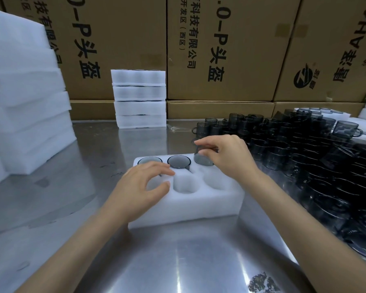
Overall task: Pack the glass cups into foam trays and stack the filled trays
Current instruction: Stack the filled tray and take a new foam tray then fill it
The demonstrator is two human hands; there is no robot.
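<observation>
while your right hand (226, 157) pinches a smoky glass cup (203, 158) by its rim over the foam tray's (188, 206) back-right pocket, your left hand (142, 187) rests on the tray's left side, fingers loosely curled, holding nothing; 2 cups (179, 161) already sit in the back row.

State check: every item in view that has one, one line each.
foam tray: on table, two far pockets filled, near row empty
third cup: partly seated in far right pocket
right hand: pinches third cup's rim
left hand: rests on tray, holds nothing
filled tray stack: four high, upright
loose cups: unpacked, crowded at the right
</observation>
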